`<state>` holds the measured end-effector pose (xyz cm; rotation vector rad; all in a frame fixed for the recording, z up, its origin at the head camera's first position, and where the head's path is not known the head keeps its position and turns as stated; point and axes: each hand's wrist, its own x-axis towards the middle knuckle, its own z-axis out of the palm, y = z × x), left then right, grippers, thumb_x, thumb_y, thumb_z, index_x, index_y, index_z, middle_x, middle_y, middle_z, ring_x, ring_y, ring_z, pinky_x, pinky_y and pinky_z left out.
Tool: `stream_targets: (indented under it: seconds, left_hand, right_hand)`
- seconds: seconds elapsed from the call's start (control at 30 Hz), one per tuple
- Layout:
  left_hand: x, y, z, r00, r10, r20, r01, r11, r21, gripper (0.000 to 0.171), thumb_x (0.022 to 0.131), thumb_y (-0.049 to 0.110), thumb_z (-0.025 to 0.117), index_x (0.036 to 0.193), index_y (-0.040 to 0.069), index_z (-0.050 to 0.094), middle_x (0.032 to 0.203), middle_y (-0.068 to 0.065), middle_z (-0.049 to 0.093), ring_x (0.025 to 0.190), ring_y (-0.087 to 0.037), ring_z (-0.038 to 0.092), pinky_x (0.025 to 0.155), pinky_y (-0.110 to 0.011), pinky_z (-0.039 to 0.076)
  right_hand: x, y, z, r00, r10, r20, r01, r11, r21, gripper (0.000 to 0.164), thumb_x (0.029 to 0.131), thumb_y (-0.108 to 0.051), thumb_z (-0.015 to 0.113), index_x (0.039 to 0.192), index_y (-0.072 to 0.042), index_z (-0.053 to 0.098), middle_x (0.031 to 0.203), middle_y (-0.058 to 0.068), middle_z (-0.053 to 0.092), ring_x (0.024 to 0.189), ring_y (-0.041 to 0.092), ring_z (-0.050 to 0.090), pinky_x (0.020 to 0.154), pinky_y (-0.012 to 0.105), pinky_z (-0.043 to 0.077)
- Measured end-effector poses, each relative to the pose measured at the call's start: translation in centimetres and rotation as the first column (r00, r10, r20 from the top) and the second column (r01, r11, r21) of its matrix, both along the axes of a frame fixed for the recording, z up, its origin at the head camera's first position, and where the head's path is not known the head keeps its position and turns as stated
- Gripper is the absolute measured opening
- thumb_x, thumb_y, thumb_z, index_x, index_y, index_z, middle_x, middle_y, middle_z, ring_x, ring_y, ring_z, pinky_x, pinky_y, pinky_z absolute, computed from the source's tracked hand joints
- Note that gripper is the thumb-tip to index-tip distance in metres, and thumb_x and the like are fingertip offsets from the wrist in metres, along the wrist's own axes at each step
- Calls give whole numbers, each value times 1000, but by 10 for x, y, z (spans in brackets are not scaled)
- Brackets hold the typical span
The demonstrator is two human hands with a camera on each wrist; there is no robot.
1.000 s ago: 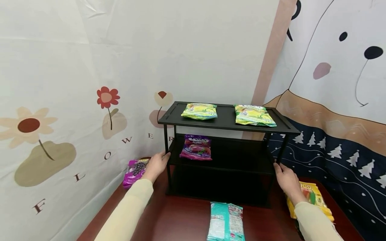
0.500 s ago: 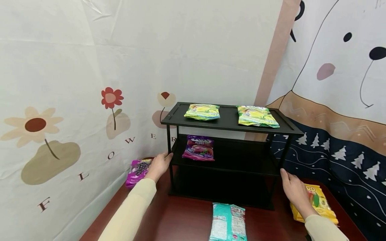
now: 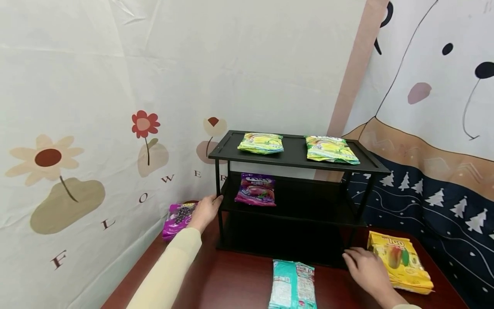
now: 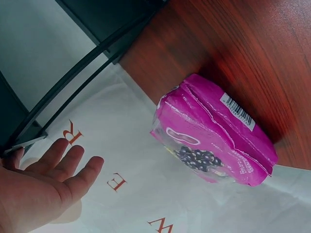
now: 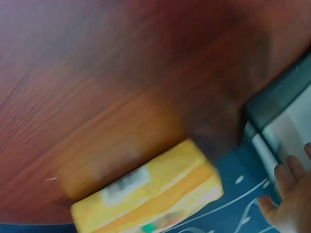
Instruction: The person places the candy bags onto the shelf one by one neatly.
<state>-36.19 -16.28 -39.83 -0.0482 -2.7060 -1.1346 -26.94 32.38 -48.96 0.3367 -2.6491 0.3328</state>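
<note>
A black three-tier shelf rack stands on the dark red table. My left hand holds the left edge of its middle tier near the front post; in the left wrist view the other fingers are loosely extended and the thumb is hidden. Close to the rack's lower right front corner is my right hand, fingers relaxed, holding nothing. Two yellow-green candy bags lie on the top tier. On the middle tier, at the left, a purple berry candy bag leans back.
A teal bag lies on the table in front of the rack. To the right is a yellow mango bag; to the left, a magenta grape bag. Printed cloth walls stand behind and at the right.
My right hand has let go of the middle tier's right edge and moved down and slightly left, uncovering the yellow bag. The left hand stays at the rack. The view has shifted slightly.
</note>
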Motion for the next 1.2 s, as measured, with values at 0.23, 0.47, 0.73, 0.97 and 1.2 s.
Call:
stream_targets:
  seconds: [0.23, 0.47, 0.73, 0.97, 1.2]
  left_hand:
    - [2, -1, 1, 1000, -11, 11, 11, 1000, 19, 52, 106, 40, 41, 147, 8, 50, 136, -21, 57, 128, -44, 49, 103, -65, 34]
    - [1, -2, 2, 1000, -13, -3, 13, 1000, 0, 50, 106, 39, 41, 144, 8, 53, 134, -22, 59, 127, -44, 51, 102, -64, 36]
    - [-1, -1, 3, 1000, -10, 29, 10, 1000, -2, 52, 106, 40, 40, 148, 10, 48, 137, -20, 57, 130, -43, 48, 104, -64, 34]
    - [-2, -2, 4, 1000, -1, 20, 1, 1000, -10, 52, 106, 40, 41, 148, 10, 48, 137, -21, 57, 129, -44, 48, 104, -64, 34]
    - [-3, -2, 2, 1000, -15, 11, 15, 1000, -12, 51, 106, 40, 41, 148, 11, 49, 137, -20, 57, 131, -43, 47, 105, -63, 34]
  right_hand:
    - [0, -54, -8, 966, 259, 25, -260, 954, 153, 27, 90, -17, 72, 116, -10, 73, 121, 12, 66, 111, 31, 62, 96, 60, 43]
    - [-5, -110, 2, 869, 456, 193, -495, 813, 308, 42, 89, -9, 72, 130, -16, 66, 136, 9, 59, 122, 28, 57, 98, 56, 44]
    - [1, -151, -1, 755, 585, 295, -638, 554, 535, 55, 86, -14, 78, 137, -27, 60, 140, -3, 56, 130, 19, 52, 101, 49, 45]
    - [2, -161, -4, 727, 607, 321, -645, 445, 622, 45, 93, -27, 70, 136, -35, 60, 141, -9, 55, 131, 17, 50, 102, 48, 44]
    - [0, -165, -2, 735, 603, 310, -578, 319, 751, 48, 86, -38, 77, 130, -43, 60, 135, -19, 56, 132, 13, 49, 107, 47, 40]
